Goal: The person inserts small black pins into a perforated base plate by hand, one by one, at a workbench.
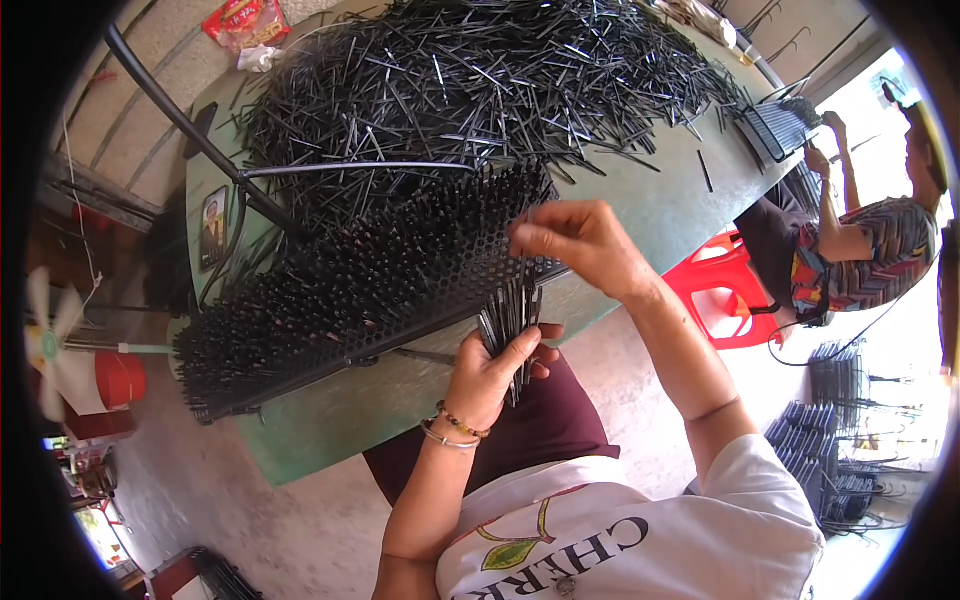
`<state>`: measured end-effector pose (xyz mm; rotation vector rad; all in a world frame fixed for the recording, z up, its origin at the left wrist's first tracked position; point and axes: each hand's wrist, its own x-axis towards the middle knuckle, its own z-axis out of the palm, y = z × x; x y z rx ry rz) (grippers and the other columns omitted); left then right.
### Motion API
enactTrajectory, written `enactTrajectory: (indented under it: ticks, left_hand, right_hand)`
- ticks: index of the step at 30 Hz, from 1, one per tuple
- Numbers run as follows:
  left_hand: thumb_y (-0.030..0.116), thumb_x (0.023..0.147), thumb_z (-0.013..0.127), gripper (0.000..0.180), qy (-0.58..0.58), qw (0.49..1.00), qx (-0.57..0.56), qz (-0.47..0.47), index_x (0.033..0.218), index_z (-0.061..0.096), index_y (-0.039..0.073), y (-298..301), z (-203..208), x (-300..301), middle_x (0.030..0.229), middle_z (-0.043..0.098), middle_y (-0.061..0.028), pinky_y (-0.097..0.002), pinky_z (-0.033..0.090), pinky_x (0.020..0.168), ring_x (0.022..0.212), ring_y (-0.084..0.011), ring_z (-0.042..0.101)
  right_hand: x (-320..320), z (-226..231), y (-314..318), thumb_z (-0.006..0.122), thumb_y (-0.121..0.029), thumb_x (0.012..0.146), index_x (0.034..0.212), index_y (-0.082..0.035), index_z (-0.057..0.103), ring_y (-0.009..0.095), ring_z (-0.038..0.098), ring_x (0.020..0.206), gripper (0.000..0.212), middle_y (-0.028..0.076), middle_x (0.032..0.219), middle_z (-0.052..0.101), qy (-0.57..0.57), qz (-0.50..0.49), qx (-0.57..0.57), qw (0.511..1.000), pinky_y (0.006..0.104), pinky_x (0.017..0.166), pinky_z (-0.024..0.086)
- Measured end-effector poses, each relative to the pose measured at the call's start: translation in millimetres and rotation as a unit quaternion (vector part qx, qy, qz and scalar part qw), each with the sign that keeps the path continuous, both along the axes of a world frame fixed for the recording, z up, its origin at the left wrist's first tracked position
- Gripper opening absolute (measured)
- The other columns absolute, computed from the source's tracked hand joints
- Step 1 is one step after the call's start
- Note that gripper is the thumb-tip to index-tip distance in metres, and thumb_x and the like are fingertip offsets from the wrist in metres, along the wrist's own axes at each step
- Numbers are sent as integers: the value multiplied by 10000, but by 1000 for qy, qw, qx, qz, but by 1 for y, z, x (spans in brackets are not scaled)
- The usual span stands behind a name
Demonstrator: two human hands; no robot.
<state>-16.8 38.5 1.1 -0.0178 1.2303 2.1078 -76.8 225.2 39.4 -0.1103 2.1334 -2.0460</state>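
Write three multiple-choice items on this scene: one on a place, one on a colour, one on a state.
1. Where does the big loose heap of black sticks lie?
A. on the far part of the green table
B. on the floor
C. in the person's lap

2. What colour is the plastic stool?
A. blue
B. red
C. yellow

3. What is the left hand doing?
A. resting flat and empty
B. gripping a bundle of sticks
C. holding a cup

Key: 1 A, the heap covers the tabletop beyond the perforated board. 2 B, it shows red beside the table. 3 B, its fingers close around the bundle while the right hand pinches a stick above.
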Motion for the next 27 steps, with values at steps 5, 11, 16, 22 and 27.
enactTrajectory:
  ticks: [5, 11, 16, 22, 27]
  left_hand:
    - [142, 907, 576, 245, -29, 1000, 7, 2, 1114, 551, 15, 7, -5, 1, 1012, 651, -143, -284, 535, 684, 815, -159, 637]
    - [121, 904, 574, 224, -101, 993, 28, 47, 1087, 562, -9, 10, -10, 5, 1038, 644, -160, -325, 551, 790, 893, -192, 643]
    - [127, 914, 571, 237, -127, 989, 50, 56, 1107, 554, -10, 6, -13, 5, 1032, 646, -137, -345, 549, 805, 928, -212, 643]
    - [125, 918, 564, 235, -120, 990, 40, 64, 1121, 555, 6, 6, -8, 5, 1036, 647, -131, -347, 563, 772, 919, -206, 646]
    - [115, 919, 559, 235, -79, 991, 42, 97, 1131, 555, 13, 6, -5, 4, 1033, 649, -125, -336, 563, 766, 907, -201, 650]
  right_hand:
    - [-21, -9, -2, 670, -99, 836, 1093, -35, 629, 100, 632, 795, 268, 52, 837, 683, 195, -189, 113, 956, 261, 741, 503]
    - [-28, -30, -7, 722, -105, 761, 1101, -100, 644, 212, 600, 756, 349, 55, 807, 666, 325, -238, 253, 880, 319, 715, 467]
    - [-27, -34, -7, 717, -127, 757, 986, -64, 667, 209, 569, 776, 242, 41, 872, 656, 436, -193, 344, 809, 304, 745, 400]
    - [-8, -22, -8, 699, -151, 782, 916, -43, 680, 235, 582, 809, 173, 66, 933, 640, 433, -185, 332, 818, 329, 741, 445]
    - [28, -2, -12, 713, -214, 815, 916, 18, 677, 191, 637, 705, 256, 121, 818, 672, 141, -32, 247, 958, 315, 629, 502]
